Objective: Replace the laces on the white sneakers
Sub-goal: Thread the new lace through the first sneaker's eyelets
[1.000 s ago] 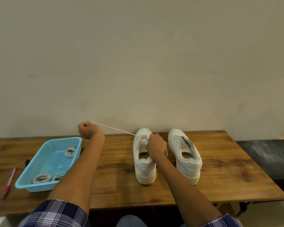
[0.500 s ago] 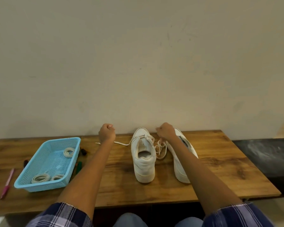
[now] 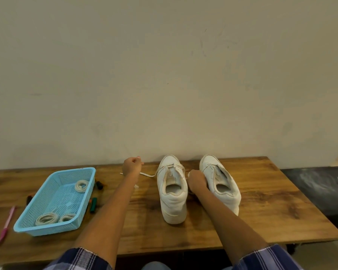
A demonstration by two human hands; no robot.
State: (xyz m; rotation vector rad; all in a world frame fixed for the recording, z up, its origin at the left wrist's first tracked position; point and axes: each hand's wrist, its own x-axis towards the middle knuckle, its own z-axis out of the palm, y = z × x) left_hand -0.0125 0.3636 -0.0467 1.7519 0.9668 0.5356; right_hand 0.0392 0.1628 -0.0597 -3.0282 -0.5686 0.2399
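Sneakers stand side by side on a wooden table, heels toward the person; the left hand pinches a lace, the right hand grips lace between them. A blue basket sits left.

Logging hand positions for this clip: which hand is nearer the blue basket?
Left. The left hand is beyond the blue basket's far right corner, apart from it. The right hand sits farther right, between the two white sneakers.
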